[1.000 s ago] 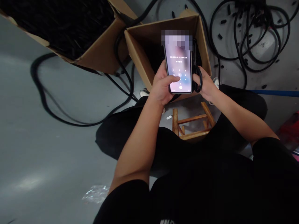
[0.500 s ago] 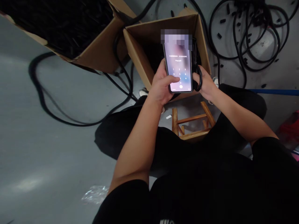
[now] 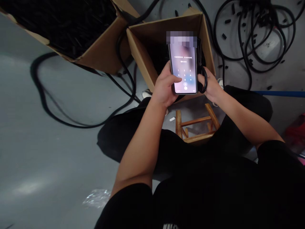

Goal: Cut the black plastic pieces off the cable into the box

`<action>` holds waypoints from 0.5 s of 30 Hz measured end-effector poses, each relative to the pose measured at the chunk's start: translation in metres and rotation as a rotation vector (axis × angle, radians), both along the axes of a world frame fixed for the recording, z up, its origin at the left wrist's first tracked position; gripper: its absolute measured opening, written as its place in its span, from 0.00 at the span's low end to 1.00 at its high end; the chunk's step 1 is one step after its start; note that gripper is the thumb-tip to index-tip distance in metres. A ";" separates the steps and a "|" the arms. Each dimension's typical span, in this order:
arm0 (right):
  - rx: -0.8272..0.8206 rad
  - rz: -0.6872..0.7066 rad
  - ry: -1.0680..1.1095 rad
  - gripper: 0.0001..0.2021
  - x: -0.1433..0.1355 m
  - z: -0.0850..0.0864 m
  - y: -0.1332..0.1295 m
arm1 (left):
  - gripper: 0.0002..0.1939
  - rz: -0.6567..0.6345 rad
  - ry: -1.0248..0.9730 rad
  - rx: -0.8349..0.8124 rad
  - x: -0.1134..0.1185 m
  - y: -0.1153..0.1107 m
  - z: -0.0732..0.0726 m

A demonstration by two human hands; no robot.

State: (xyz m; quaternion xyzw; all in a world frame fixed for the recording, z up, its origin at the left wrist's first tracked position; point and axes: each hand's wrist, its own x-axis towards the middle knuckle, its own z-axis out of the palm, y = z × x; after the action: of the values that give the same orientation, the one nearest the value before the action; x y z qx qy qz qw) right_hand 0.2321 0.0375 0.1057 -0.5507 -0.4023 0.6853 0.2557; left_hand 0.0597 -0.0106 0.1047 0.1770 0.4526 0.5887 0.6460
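A lit smartphone (image 3: 184,68) rests in my left hand (image 3: 164,87), whose fingers wrap behind it. My left thumb lies over the lower left of the number pad on its screen. Just right of the phone, my right hand (image 3: 209,84) is closed around the looped black handle of what look like scissors (image 3: 204,81). Their upper part points away from me alongside the phone's edge. Both hands are above the near side of an open cardboard box (image 3: 143,62) with dark contents.
A larger carton (image 3: 102,47) full of short black pieces stands at upper left. Thick black hose (image 3: 44,101) loops over the floor, with more coils (image 3: 240,41) and scattered pieces at right. A wooden stool (image 3: 178,124) is beneath me. Clear plastic wrap (image 3: 97,197) lies lower left.
My left thumb has shifted slightly left and up on the screen. The first passcode dot now looks filled. The phone has moved a little to the right.
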 end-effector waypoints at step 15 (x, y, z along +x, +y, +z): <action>0.007 0.030 0.011 0.37 -0.001 -0.002 0.000 | 0.31 -0.015 0.044 0.117 -0.003 -0.001 -0.021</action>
State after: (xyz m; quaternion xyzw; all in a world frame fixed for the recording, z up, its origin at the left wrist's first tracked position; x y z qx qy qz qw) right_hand 0.2311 0.0379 0.1041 -0.5399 -0.4116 0.6905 0.2496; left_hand 0.0566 -0.0114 0.0835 0.2307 0.4303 0.6052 0.6288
